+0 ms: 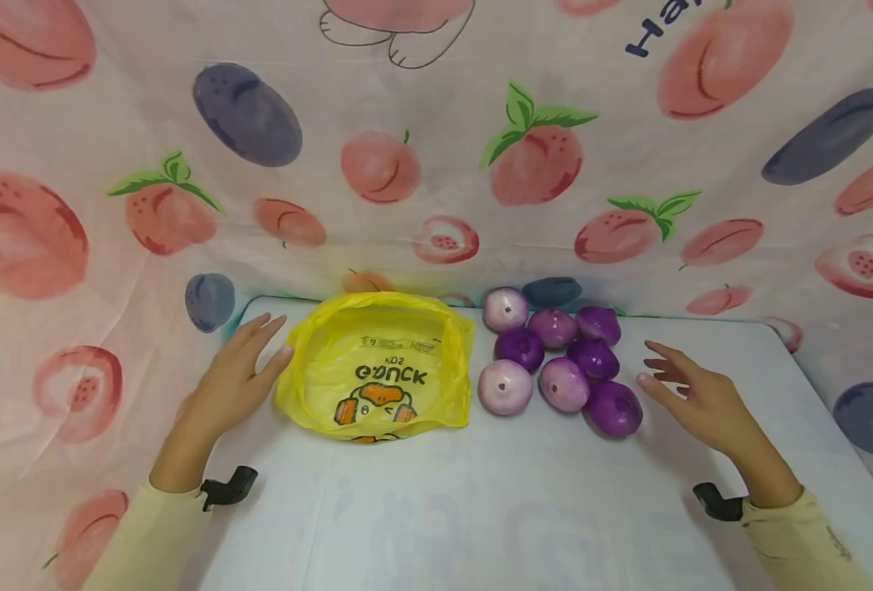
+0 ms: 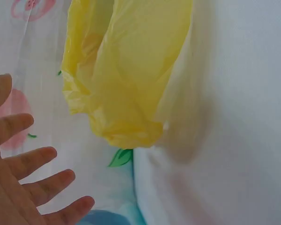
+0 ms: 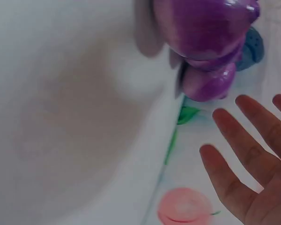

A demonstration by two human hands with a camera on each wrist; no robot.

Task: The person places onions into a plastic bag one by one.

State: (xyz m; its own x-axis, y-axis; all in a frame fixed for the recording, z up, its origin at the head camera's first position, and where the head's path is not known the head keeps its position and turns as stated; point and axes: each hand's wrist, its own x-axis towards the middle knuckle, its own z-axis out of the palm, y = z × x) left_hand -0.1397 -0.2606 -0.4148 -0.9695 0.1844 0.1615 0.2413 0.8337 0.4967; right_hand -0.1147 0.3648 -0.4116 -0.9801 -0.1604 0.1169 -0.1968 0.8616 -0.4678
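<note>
A yellow plastic bag [image 1: 451, 369] with a printed duck lies on the white table, its mouth spread wide. Just left of it is my left hand [image 1: 232, 382], fingers loosely extended and holding nothing; the left wrist view shows them spread beside the bag's edge [image 2: 131, 93]. To the bag's right, several purple onions [image 1: 564, 384] sit in a close cluster, some pale, some dark. My right hand [image 1: 698, 402] hovers right of the cluster, fingers relaxed, nothing in it. The right wrist view has its fingers [image 3: 243, 150] apart from the nearest onion [image 3: 201, 28].
The white table [image 1: 421, 517] meets a fruit-printed cloth [image 1: 473, 90] along its back edge, and the same cloth hangs at the sides. A black strap piece [image 1: 231, 487] sticks out at the left wrist, another [image 1: 717, 502] at the right.
</note>
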